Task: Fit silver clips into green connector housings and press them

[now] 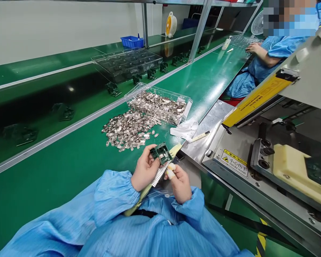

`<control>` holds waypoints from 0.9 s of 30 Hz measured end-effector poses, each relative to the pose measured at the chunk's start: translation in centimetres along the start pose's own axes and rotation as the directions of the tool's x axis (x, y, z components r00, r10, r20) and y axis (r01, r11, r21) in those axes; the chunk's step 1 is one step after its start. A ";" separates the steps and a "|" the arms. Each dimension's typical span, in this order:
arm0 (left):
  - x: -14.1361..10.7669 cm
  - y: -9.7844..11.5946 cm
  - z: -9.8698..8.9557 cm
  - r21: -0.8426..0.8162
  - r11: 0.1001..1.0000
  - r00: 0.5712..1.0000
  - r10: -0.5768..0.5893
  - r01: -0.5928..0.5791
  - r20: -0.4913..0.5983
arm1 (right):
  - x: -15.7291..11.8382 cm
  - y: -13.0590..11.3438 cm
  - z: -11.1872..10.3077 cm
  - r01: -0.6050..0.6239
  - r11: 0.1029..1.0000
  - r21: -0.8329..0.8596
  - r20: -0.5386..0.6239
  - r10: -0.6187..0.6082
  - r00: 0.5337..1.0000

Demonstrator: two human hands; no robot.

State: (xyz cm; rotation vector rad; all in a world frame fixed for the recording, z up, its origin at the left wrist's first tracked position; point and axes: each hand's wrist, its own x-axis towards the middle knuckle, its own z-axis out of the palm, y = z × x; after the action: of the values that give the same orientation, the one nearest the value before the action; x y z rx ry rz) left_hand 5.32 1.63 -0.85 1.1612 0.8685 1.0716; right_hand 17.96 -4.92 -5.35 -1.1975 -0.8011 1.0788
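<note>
My left hand grips a small green circuit board assembly between thumb and fingers, above the table's near edge. Under it runs a slanting strip of silvery metal pieces, lying along a pale yellow-green band. My right hand is closed beside this strip, white covers on its thumb and a fingertip. Those fingertips press together close to the strip's right side; whatever lies between them is too small to make out. Beyond my hands spreads a heap of small metal parts.
A clear plastic tray holds more metal parts. At right stands a machine with a warning label. A white cloth-like piece and a marked stick lie nearby. Board assemblies line the dark belt; a co-worker sits farther up.
</note>
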 end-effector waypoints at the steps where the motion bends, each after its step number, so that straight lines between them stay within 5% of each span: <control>1: 0.0 0.0 0.0 0.004 1.000 1.000 -0.001 0.001 0.001 | 0.0 -0.4 -0.4 0.001 1.000 0.001 -0.002 -0.001 1.000; 6: -0.2 0.3 0.0 0.026 0.999 0.998 0.017 -0.019 0.054 | 0.4 -4.3 -1.8 0.151 0.975 -0.161 -0.100 -0.168 0.981; 10: -0.5 0.8 -0.1 0.011 1.000 0.994 0.006 -0.008 0.111 | 1.1 -6.5 -0.8 0.298 0.882 -0.365 -0.062 -0.342 0.937; 21: -0.8 0.8 -0.4 -0.032 0.998 0.979 0.065 -0.060 0.194 | 1.4 -6.1 2.5 0.369 0.714 -0.594 0.037 -0.434 0.900; 27: -1.0 1.0 -0.3 0.012 0.999 0.983 0.039 -0.042 0.181 | 1.3 -6.2 2.5 0.345 0.737 -0.581 0.022 -0.410 0.912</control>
State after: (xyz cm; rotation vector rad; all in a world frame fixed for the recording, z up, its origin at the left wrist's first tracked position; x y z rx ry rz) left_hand 4.53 0.80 0.09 1.2733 0.7145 0.9766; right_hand 17.43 -2.98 1.11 -1.4914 -1.2810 0.4234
